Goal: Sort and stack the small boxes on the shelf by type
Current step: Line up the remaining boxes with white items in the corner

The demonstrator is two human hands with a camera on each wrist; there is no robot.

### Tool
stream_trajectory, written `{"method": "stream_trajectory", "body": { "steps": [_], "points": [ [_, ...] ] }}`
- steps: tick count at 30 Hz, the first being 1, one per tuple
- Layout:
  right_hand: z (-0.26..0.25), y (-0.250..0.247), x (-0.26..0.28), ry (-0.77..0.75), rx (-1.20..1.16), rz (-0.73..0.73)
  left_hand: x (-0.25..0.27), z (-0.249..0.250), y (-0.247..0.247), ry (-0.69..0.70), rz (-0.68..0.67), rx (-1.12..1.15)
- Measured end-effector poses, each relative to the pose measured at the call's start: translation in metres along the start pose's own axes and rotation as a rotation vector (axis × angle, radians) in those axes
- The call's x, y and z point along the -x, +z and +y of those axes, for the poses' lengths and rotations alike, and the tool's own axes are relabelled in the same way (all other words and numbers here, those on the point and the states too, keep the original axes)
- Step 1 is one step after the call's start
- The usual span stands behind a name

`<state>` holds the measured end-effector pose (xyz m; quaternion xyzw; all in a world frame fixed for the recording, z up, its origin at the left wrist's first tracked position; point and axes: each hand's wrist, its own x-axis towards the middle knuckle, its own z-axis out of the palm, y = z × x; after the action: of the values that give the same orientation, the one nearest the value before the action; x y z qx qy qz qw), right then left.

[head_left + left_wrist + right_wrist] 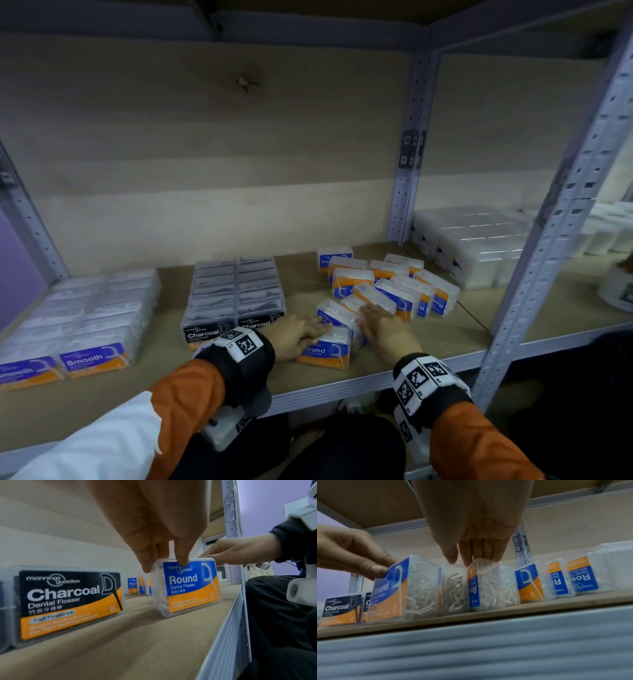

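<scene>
Left hand grip pinches front Round box; right hand fingers straight on boxes behind, partly hidden.

Clear, glossy plastic boxes with blue-and-orange paper "Round" labels stand on a matt, pale brown fibreboard shelf, their smooth walls showing white plastic flossers inside. Beside them, clear plastic boxes with black-and-orange glossy "Charcoal" labels catch the light. The shelf's front edge is ribbed grey painted metal, and its perforated grey metal upright has a dull finish. The back panel of pale wood-grain board looks smooth and matt.
</scene>
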<state>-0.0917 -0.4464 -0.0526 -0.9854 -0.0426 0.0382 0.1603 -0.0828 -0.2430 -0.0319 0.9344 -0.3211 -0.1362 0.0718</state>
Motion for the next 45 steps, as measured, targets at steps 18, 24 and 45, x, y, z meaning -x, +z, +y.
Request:
{"method": "stream_trajectory", "body": {
  "steps": [18, 24, 45],
  "points": [
    [0.005, -0.002, -0.002, -0.052, 0.028, 0.012, -0.005, -0.002, 0.0, 0.043, -0.044, -0.098],
    [0.001, -0.023, -0.002, -0.079, 0.088, -0.071, -0.01, -0.003, -0.013, 0.081, -0.136, -0.093],
    [0.048, -0.118, -0.121, 0.119, 0.36, -0.213, -0.148, -0.044, -0.126, 0.207, -0.077, -0.298]
  ]
}}
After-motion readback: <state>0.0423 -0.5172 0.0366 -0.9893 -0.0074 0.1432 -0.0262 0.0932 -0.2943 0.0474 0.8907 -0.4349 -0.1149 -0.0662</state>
